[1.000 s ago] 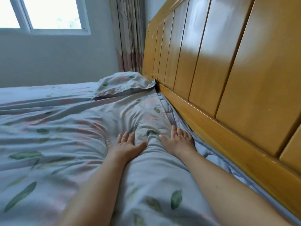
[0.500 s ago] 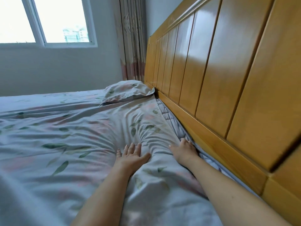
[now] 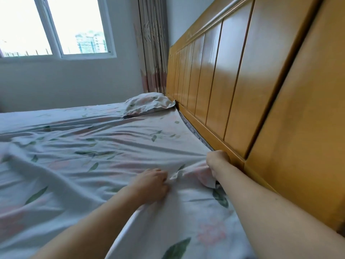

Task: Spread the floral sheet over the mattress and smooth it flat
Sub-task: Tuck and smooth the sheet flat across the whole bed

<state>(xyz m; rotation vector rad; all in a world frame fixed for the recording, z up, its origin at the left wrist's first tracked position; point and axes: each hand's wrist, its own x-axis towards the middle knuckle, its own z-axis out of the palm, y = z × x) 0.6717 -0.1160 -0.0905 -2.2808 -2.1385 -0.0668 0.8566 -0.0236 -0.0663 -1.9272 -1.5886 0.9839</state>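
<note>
Sheet: floral sheet [image 3: 104,150] lies wrinkled over the bed.
Left hand [image 3: 152,185]: fingers curled, pinching a fold.
Right hand [image 3: 216,158]: gripping sheet edge beside headboard [image 3: 261,90].
Room: pillow [image 3: 149,103], window [image 3: 56,27], curtain [image 3: 153,43].

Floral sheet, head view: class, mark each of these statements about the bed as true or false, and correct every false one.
1. The right hand grips the floral sheet at the edge next to the wooden headboard. True.
2. The left hand is lifted clear of the sheet. False: it rests on the sheet, fingers curled into a bunched fold.
3. A pillow lies at the far end of the bed by the headboard. True.
4. The sheet is already smooth. False: long wrinkles run across it.
5. The curtain covers the window. False: it hangs to one side.
</note>
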